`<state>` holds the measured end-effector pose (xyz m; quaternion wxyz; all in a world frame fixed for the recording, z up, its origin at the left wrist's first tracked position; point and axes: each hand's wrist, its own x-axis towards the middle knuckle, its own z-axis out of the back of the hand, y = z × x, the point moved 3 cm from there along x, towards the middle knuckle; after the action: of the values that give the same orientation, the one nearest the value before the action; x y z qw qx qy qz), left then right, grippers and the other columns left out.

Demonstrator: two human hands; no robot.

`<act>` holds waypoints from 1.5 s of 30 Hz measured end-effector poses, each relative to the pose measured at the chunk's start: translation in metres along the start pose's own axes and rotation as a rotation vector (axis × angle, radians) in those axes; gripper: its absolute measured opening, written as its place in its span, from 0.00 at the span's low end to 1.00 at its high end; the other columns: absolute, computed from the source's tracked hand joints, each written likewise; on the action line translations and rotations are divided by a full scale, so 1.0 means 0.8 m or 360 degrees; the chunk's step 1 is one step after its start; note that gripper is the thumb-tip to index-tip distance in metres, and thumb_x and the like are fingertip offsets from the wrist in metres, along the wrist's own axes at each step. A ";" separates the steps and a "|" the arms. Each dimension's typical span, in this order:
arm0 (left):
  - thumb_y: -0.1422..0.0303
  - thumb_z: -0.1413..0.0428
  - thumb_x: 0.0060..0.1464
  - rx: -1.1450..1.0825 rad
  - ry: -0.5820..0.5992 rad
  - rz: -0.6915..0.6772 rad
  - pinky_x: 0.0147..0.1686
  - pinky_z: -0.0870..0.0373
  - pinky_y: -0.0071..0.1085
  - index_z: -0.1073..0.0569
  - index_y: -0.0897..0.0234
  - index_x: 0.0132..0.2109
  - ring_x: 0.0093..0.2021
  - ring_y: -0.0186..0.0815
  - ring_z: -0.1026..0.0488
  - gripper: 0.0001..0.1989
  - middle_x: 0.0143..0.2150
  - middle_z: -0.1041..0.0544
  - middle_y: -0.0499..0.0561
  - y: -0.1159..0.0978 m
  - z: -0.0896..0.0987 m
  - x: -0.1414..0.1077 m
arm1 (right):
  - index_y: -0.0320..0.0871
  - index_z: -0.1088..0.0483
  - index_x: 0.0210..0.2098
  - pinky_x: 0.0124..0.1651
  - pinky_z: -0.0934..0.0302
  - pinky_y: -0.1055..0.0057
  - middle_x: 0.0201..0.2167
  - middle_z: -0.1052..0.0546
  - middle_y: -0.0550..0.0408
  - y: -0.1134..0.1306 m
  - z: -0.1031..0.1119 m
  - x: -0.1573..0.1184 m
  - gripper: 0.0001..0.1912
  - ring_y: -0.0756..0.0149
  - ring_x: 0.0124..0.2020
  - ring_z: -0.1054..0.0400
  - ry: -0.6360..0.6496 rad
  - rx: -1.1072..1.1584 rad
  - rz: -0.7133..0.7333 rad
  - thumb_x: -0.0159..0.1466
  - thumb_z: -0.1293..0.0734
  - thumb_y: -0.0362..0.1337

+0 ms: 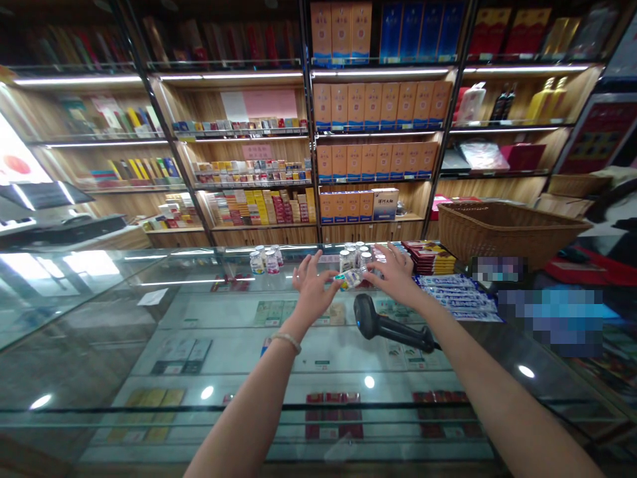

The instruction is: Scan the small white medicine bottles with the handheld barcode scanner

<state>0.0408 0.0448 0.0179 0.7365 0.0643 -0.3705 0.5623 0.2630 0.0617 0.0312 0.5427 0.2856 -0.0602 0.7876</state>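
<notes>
Over the glass counter point(229, 358) my left hand point(312, 285) pinches one end of a small white bottle point(352, 277) with a green and yellow label; its other fingers are raised. My right hand point(395, 275) has thumb and finger on the bottle's other end, so it lies sideways between both hands. Right behind it stands a group of small white-capped bottles point(344, 260), partly hidden by my right hand. Another cluster of similar bottles point(271, 261) stands to the left. Just below my right hand lies a black barcode scanner point(367, 317).
To the right are blue-and-white packs point(460, 297), stacked red and yellow boxes point(434, 257) and a wicker basket point(502, 229). A paper slip point(152, 297) lies on the left. Shelves of orange boxes point(381, 106) and small packs rise behind the counter.
</notes>
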 end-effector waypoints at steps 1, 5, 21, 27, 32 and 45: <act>0.59 0.41 0.61 -0.0004 0.0010 -0.0011 0.70 0.56 0.60 0.18 0.54 0.45 0.75 0.51 0.54 0.10 0.75 0.43 0.52 0.000 -0.001 0.000 | 0.53 0.21 0.46 0.69 0.62 0.41 0.72 0.42 0.53 0.000 -0.002 -0.003 0.21 0.46 0.73 0.57 -0.0028 0.0012 -0.0011 0.70 0.40 0.55; 0.58 0.42 0.61 0.0003 0.0014 -0.0035 0.70 0.55 0.60 0.18 0.54 0.45 0.75 0.51 0.53 0.11 0.75 0.44 0.52 0.003 -0.002 0.000 | 0.55 0.25 0.53 0.69 0.61 0.42 0.72 0.42 0.52 0.001 -0.005 -0.011 0.20 0.48 0.74 0.58 -0.0114 0.0032 -0.0003 0.71 0.41 0.53; 0.58 0.46 0.64 -0.0077 0.0064 -0.0052 0.71 0.58 0.59 0.18 0.53 0.44 0.74 0.49 0.52 0.12 0.74 0.42 0.49 0.009 -0.009 0.001 | 0.57 0.24 0.51 0.69 0.63 0.40 0.70 0.39 0.52 0.005 0.002 -0.028 0.15 0.45 0.72 0.56 -0.0374 -0.0145 0.0294 0.65 0.29 0.45; 0.49 0.48 0.64 -0.0011 -0.0080 -0.0150 0.71 0.60 0.58 0.27 0.50 0.61 0.73 0.50 0.52 0.23 0.74 0.43 0.54 0.002 0.009 -0.004 | 0.57 0.23 0.52 0.68 0.59 0.41 0.71 0.41 0.52 0.001 0.000 -0.026 0.15 0.45 0.73 0.57 -0.0368 -0.0007 0.0209 0.68 0.33 0.49; 0.44 0.35 0.48 0.0162 -0.0147 -0.0327 0.71 0.67 0.56 0.31 0.49 0.65 0.72 0.55 0.48 0.40 0.73 0.42 0.58 -0.007 0.021 -0.010 | 0.56 0.22 0.49 0.68 0.60 0.40 0.71 0.42 0.52 -0.002 -0.002 -0.027 0.14 0.44 0.73 0.58 -0.0330 0.0075 0.0160 0.69 0.35 0.49; 0.54 0.35 0.53 0.0185 -0.0205 -0.0356 0.71 0.65 0.57 0.21 0.47 0.53 0.72 0.53 0.47 0.20 0.72 0.41 0.56 -0.008 0.023 -0.012 | 0.55 0.21 0.47 0.68 0.60 0.40 0.72 0.43 0.55 0.002 -0.002 -0.026 0.18 0.45 0.73 0.59 -0.0204 0.0122 0.0098 0.72 0.41 0.50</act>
<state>0.0367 0.0255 0.0272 0.7644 0.1837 -0.3743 0.4918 0.2664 0.0447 0.0193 0.5020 0.3540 -0.0733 0.7857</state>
